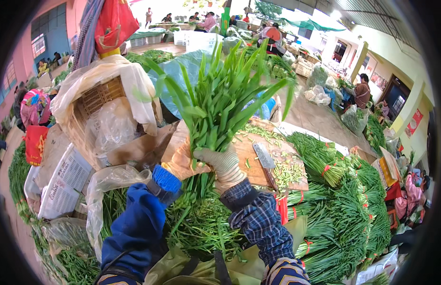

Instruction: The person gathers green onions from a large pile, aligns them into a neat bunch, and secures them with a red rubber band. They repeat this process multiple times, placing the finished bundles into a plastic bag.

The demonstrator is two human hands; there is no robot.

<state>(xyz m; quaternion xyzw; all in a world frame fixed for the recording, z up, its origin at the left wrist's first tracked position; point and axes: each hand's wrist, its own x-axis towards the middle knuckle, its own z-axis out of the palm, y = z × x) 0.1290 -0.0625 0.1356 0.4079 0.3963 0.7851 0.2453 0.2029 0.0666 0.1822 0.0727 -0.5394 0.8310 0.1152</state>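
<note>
Both my gloved hands grip a thick bunch of long green leafy stalks (220,117), held upright over the near edge of a wooden cutting board (254,153). My left hand (184,160), in an orange glove, closes round the bunch from the left. On the other side, my right hand (222,164), in a pale ribbed glove, wraps its base. A cleaver (264,155) with a dark handle lies on the board among short cut stalk ends (286,169). Beneath my hands, loose greens (206,221) cover my lap area.
Tied bundles of greens (334,213) with red bands are stacked at my right. Red ties (281,210) hang by the board. To the left stand a plastic-lined crate (99,92) and a white crate (65,181). Several people sit working farther off, one in a brown top (361,92).
</note>
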